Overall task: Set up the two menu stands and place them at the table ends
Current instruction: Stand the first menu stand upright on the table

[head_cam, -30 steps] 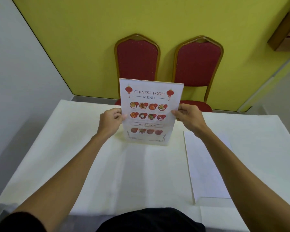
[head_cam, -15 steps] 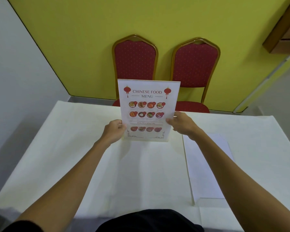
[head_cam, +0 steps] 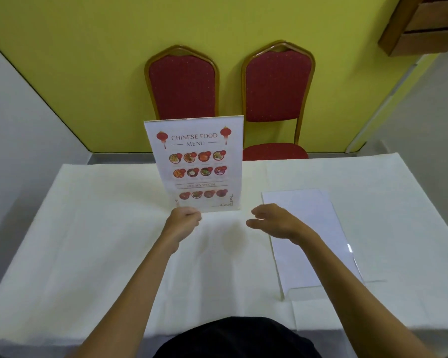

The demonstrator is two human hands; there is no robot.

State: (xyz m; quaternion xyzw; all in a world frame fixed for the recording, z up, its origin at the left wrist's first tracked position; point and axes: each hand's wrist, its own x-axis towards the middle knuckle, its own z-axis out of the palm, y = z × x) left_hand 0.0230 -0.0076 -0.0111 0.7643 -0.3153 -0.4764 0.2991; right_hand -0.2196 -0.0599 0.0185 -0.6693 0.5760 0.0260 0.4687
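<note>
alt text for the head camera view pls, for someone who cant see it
A "Chinese Food Menu" stand stands upright on a white-clothed table, the left hand at its lower left corner and the right hand open just beside it, not touching. A second stand lies flat on the right; two red chairs face a yellow wall.

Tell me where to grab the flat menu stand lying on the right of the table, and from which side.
Take the flat menu stand by its long right edge with the right hand, which hovers open over its left side. It lies flat on the tablecloth with its bent foot towards the person, so probably slide fingers under that edge, then lift.
</note>
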